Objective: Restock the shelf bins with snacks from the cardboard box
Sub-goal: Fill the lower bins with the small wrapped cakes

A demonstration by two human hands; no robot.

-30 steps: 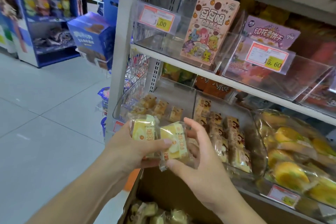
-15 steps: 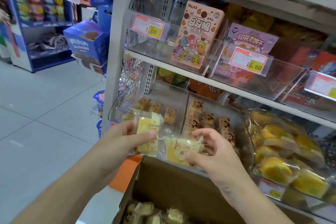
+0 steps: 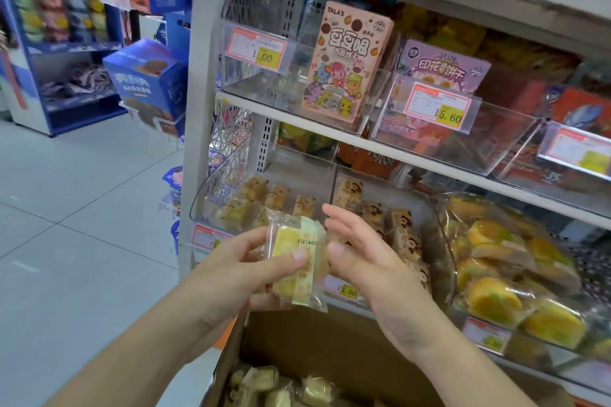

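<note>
My left hand [image 3: 246, 266] grips a yellow wrapped cake snack [image 3: 294, 263], thumb across its front, in front of the lower shelf. My right hand [image 3: 360, 253] is beside it on the right with fingers straight; its thumb is close to the pack's right edge, and contact there is unclear. Behind them stand clear shelf bins: the left bin [image 3: 211, 195] holds a few brown-wrapped cakes, the middle bin [image 3: 426, 228] holds several more. Below, the open cardboard box [image 3: 347, 344] holds more wrapped snacks [image 3: 264, 387].
A bin of yellow-orange wrapped cakes [image 3: 502, 274] sits to the right. The upper shelf carries clear bins with a pink cartoon biscuit box [image 3: 347, 59] and a purple box [image 3: 443, 66]. A tiled aisle floor [image 3: 72, 208] and blue display stands [image 3: 145, 76] lie left.
My right hand has let go of its pack and opened; only one yellow pack is visible, in my left hand. The view has shifted closer to the shelf.
</note>
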